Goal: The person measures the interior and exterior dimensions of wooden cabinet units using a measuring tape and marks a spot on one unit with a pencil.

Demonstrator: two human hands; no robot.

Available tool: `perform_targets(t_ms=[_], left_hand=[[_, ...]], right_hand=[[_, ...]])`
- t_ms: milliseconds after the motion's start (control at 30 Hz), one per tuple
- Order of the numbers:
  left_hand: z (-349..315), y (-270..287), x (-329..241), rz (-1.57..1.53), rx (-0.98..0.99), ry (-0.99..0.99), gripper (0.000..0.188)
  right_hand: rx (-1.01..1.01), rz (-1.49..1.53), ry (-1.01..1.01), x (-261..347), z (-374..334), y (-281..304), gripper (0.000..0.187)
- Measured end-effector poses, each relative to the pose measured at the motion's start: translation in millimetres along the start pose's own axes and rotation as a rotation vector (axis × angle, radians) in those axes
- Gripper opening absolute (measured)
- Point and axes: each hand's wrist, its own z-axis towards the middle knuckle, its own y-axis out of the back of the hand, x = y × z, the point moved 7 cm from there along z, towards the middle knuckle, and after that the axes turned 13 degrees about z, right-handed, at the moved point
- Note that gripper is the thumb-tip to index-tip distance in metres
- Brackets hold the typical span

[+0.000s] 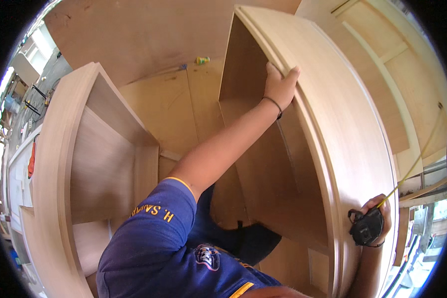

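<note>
My left arm stretches across to a light wood-grain cabinet frame [352, 134] on the right. There my left hand [280, 88] is closed over the frame's front edge, thumb on the outer side, with the other fingers partly hidden behind the edge. Lower right, beside the frame's outer face, my right hand [385, 211] is wrapped round a black tape measure [367, 226]. A thin yellow blade [416, 165] runs out of it, up and to the right. The tape measure's case hides part of the right hand's fingers.
On the left stands a second open wood-grain cabinet [59, 154]. A brown panel [149, 35] rises at the back, and a small yellow-green container [202, 60] lies at its foot. Light wooden panels with battens [400, 52] stand at the far right.
</note>
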Motion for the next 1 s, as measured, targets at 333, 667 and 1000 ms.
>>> perform_targets(t_ms=[333, 667, 1000], left_hand=[[-2.8, 6.2, 3.9, 0.01, -0.02, 0.034, 0.05], [7.2, -9.0, 17.7, -0.069, 0.008, 0.015, 0.06], [-115.4, 30.1, -64.0, -0.424, 0.548, -0.356, 0.047]], right_hand=[[0.094, -0.209, -0.2, -4.1, 3.6, -41.4, 0.031], [0.016, -0.628, -0.298, 28.0, -14.9, -68.5, 0.027], [0.061, -1.144, -0.434, 12.9, -46.8, -151.3, 0.025]])
